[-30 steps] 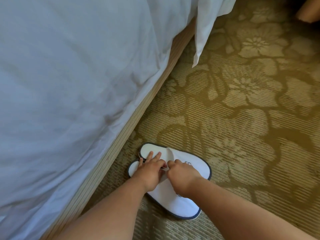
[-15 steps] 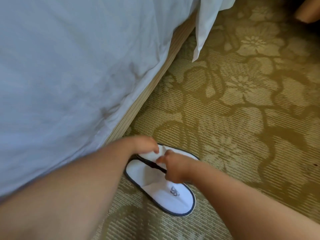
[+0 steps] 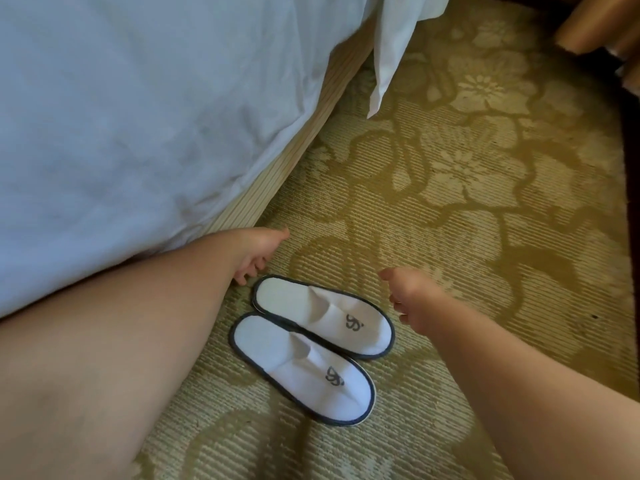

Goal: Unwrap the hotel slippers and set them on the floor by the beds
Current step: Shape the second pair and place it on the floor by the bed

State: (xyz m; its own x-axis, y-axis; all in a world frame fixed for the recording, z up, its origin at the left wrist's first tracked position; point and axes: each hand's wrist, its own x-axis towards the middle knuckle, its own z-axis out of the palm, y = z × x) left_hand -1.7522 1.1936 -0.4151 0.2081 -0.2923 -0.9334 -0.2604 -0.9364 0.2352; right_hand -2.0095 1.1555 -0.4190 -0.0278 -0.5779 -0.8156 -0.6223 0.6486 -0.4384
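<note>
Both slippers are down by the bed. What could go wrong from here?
The left hand hovers by the heel of the far slipper; drawing it back could knock it askew. The right hand hangs beside the toe, same risk. The near slipper touches the far one, so one nudge may shift both.

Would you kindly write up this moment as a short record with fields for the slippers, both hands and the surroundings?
far slipper: white, dark trim, logo on top, sole down on the carpet
near slipper: same kind, lying side by side against the far one
left hand: by the far slipper's heel, holding nothing
right hand: beside the far slipper's toe end, holding nothing
bed: white sheet hanging over a striped base, left of the pair
wrapper: none in view
task state: both slippers are on the floor by the bed
</note>
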